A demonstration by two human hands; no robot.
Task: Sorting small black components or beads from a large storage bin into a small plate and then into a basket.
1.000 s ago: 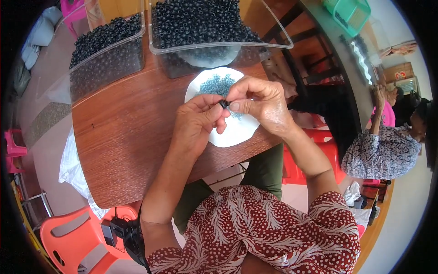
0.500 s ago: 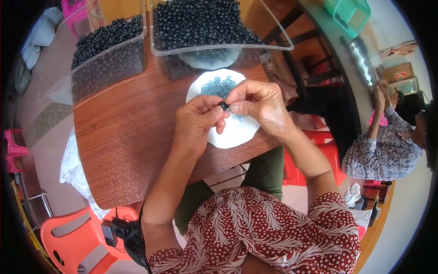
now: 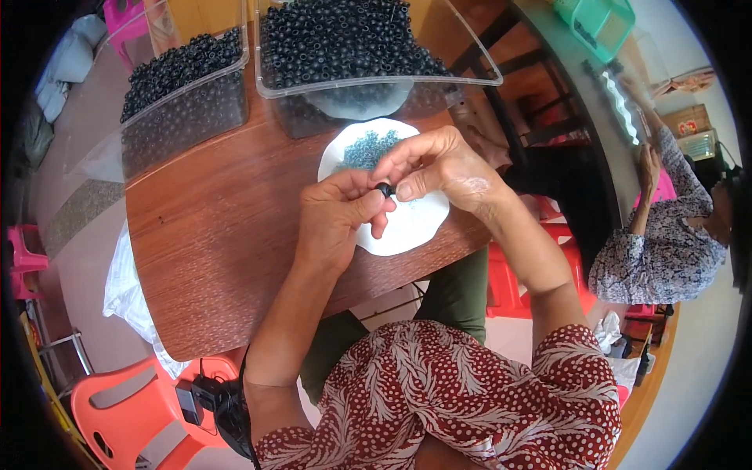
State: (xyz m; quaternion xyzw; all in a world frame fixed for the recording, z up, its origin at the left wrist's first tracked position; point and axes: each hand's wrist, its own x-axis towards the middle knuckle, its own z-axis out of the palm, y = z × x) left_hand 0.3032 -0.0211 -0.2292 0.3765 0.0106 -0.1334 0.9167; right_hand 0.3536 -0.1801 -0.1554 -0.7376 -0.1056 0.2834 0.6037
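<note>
Between my two hands, over a white scalloped plate (image 3: 407,235), sits a small round black part (image 3: 385,189). My left hand (image 3: 338,213) pinches it between thumb and fingers. The thumb and fingers of my right hand (image 3: 439,174) close at its right side; whether they hold a further tiny piece is hidden. On the plate's far half lie many small blue-green translucent pieces (image 3: 366,150). Beyond the plate stands a large clear plastic bin (image 3: 352,84) heaped with black ring-like parts (image 3: 337,43).
Another clear bin (image 3: 188,117) of black parts stands at the far left of the brown wooden table (image 3: 211,243). A coral chair (image 3: 125,399) is at lower left, a red stool (image 3: 509,282) at right. A co-worker (image 3: 658,251) works at a side table with a green basket (image 3: 599,27).
My right hand has shifted slightly left and down, its fingers still at the black part. My left hand has barely moved. The co-worker's one arm has reached farther out.
</note>
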